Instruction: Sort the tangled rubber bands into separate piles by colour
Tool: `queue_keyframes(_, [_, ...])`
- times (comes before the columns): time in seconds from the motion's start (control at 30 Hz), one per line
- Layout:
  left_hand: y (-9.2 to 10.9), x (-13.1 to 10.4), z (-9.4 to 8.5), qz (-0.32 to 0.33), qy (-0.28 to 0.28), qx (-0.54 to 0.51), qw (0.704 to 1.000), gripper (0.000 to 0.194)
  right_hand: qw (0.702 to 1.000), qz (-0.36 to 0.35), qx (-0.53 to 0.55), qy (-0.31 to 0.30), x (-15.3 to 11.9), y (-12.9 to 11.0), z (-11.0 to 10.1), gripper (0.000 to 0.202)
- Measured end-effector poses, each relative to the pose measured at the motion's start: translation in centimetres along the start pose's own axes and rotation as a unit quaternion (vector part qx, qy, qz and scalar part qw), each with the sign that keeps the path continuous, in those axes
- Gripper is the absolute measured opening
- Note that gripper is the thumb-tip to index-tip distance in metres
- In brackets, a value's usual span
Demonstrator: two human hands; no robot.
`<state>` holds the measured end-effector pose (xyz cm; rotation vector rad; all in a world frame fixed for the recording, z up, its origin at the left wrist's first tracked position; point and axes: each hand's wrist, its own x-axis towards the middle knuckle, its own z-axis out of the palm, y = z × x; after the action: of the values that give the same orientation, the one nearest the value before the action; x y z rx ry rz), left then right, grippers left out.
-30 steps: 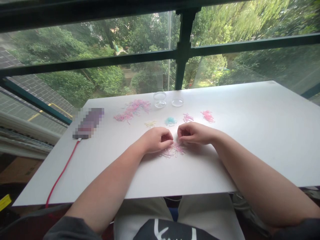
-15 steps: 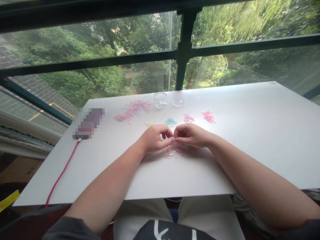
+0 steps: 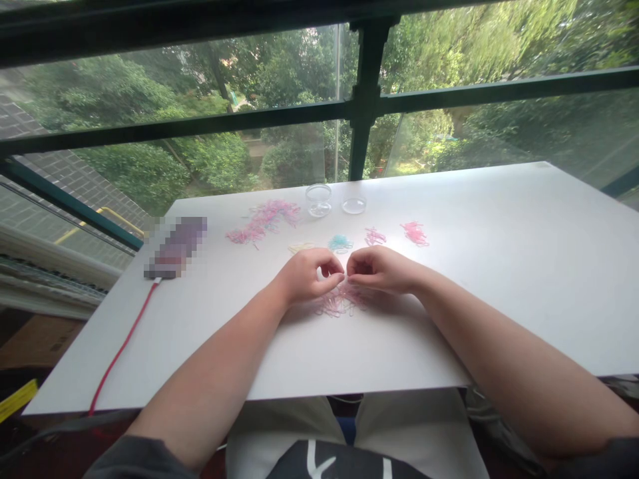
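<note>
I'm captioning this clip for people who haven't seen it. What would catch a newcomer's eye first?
Two bare hands, left hand and right hand, meet fingertip to fingertip over a loose pink pile of tiny bands at the middle of the white table. Behind them lie small sorted heaps, one blue heap, and a clear round cup by the window.

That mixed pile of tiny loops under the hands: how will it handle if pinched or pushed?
The mixed pile is thin, tangled pastel loops, so a pinch would probably lift a floppy clump rather than one loop. They look very light: a push on the white board would likely scatter them. The left hand and right hand work with fingertips only, which suggests fiddly handling.
</note>
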<state>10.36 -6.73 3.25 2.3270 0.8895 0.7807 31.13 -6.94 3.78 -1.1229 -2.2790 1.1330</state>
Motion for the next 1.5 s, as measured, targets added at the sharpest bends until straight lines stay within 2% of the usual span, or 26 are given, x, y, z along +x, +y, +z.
queue_keyframes(0.53, [0.0, 0.2, -0.3, -0.019, -0.019, 0.025, 0.999, 0.012, 0.999, -0.027, -0.029, 0.004, -0.4, 0.0, -1.5, 0.008])
queue_keyframes(0.87, [-0.1, 0.2, -0.6, -0.028, -0.007, 0.039, 0.999, 0.013, 0.999, -0.017, -0.026, 0.036, -0.8, 0.8, -3.0, 0.011])
queue_keyframes(1.03, [-0.3, 0.1, -0.7, -0.041, 0.016, 0.033, 0.998, 0.013, 0.996, 0.007, -0.005, 0.086, -1.0, 1.6, -3.5, 0.013])
queue_keyframes(1.13, [-0.3, 0.1, -0.6, -0.049, 0.025, 0.029, 0.998, 0.014, 0.996, 0.008, 0.013, 0.087, -0.8, 1.5, -3.0, 0.015])
queue_keyframes(1.3, [-0.1, 0.1, -0.4, -0.035, 0.020, 0.021, 0.999, 0.015, 0.999, -0.027, 0.016, 0.043, 0.0, 0.5, -0.8, 0.019])
queue_keyframes(1.5, [-0.2, 0.1, -0.3, -0.031, 0.014, 0.017, 0.999, 0.014, 0.995, -0.045, 0.035, 0.083, 0.2, 0.3, -0.2, 0.014])
